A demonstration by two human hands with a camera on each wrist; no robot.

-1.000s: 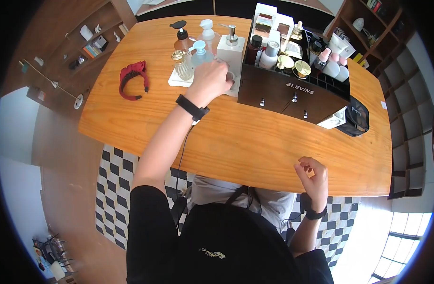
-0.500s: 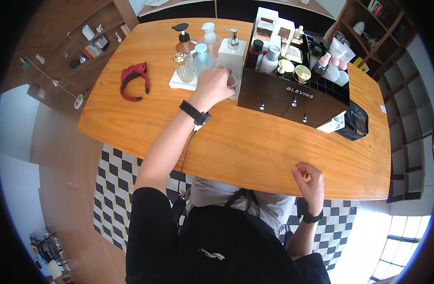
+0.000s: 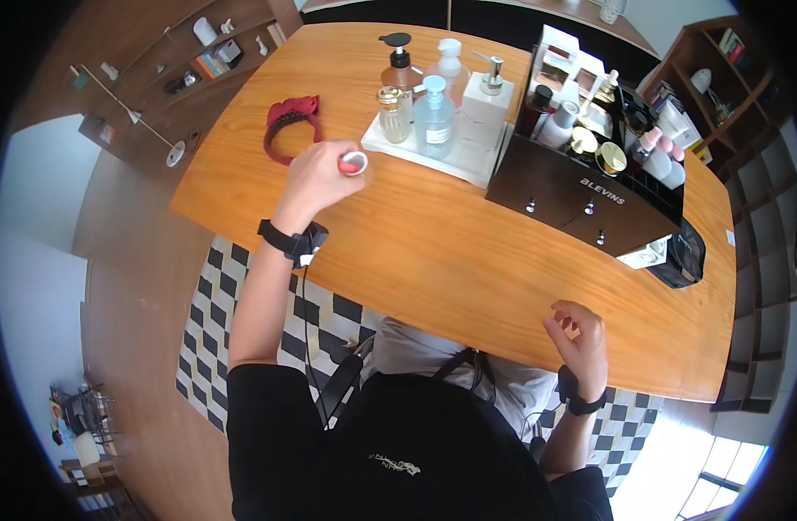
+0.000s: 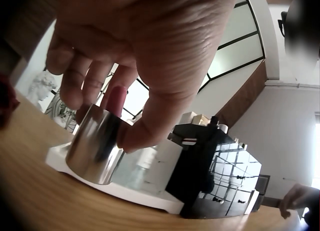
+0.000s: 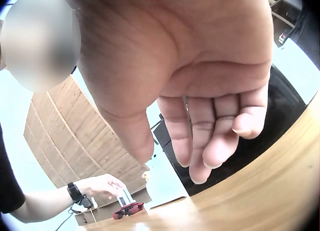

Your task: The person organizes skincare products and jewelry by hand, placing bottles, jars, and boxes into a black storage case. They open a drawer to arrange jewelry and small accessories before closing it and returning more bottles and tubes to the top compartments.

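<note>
In the head view my left hand (image 3: 316, 181) pinches a small round cup (image 3: 355, 162) with something reddish inside, above the table left of the white tray (image 3: 468, 168). The left wrist view shows it as a shiny silver cylinder (image 4: 94, 146) between thumb and fingers, a pink rounded tip (image 4: 116, 100) rising behind its rim. A red headband (image 3: 281, 130) lies just beyond that hand. My right hand (image 3: 581, 343) hangs loosely curled over the table's front edge, holding nothing; its relaxed fingers (image 5: 200, 126) fill the upper right wrist view.
On the tray stand a blue pump bottle (image 3: 434, 126), a ribbed glass bottle with a gold cap (image 3: 393, 122), other pump bottles and a white dispenser (image 3: 485, 108). Right of it is a dark drawer organizer (image 3: 581, 195) full of cosmetics, with a black pouch (image 3: 683, 256) beside it.
My left hand has moved left, away from the tray's right end, carrying the small cup. The head view has shifted, so the table things appear farther right. The right hand stays loosely curled.
</note>
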